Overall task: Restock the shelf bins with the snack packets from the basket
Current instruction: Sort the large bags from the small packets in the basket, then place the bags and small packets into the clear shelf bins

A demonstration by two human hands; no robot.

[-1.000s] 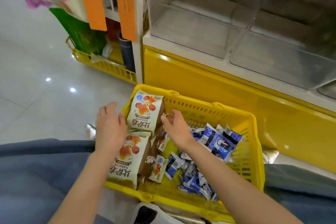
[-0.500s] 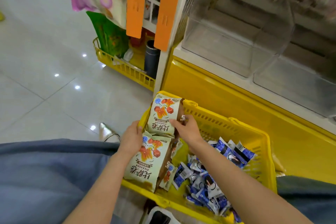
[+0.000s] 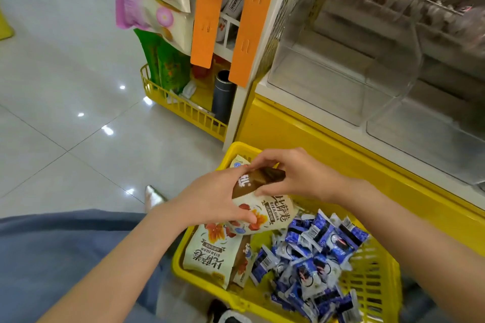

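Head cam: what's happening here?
A person is working from the yellow basket. Their left-hand grip and right-hand grip both hold one cream-and-brown snack packet just above it: the left wraps its side, the right pinches the brown end. A matching packet and a pile of small blue packets lie in the basket. The clear shelf bins nearby look empty.

Cream snack packet [image 3: 263,214] — over yellow basket [image 3: 370,280]

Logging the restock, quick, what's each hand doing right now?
Left hand: closed, holding the cream snack packet over the yellow basket.
Right hand: closed, pinching the same packet's brown end.
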